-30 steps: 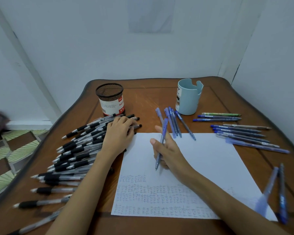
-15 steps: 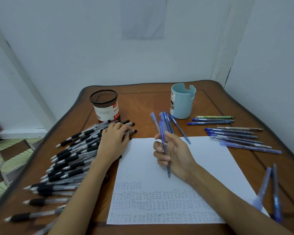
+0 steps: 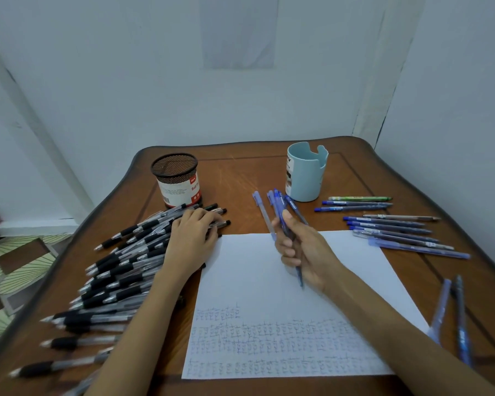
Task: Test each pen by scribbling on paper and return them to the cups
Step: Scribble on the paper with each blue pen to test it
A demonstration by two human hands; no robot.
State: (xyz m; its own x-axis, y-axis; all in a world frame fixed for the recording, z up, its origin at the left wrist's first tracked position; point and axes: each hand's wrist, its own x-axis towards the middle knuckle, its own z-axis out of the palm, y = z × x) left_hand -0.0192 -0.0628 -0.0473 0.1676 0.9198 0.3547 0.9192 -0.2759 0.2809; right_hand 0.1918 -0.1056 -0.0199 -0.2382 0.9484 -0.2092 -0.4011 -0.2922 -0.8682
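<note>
My right hand grips a blue pen above the upper part of the white paper, tip pointing down toward me. Rows of small scribbles fill the paper's lower part. My left hand rests palm down on a large pile of black-grip pens at the left, fingers curled over a few of them. A black mesh cup stands behind that pile. A light blue cup stands at the back right, with a few blue pens lying in front of it.
More blue pens and one green pen lie in rows on the right of the wooden table. Two blue pens lie near the right front edge. White walls close in behind and to the right.
The blue pen in my right hand has turned more upright and the hand has lifted slightly over the paper. My left hand stays on the black pens. The camera tilted upward.
</note>
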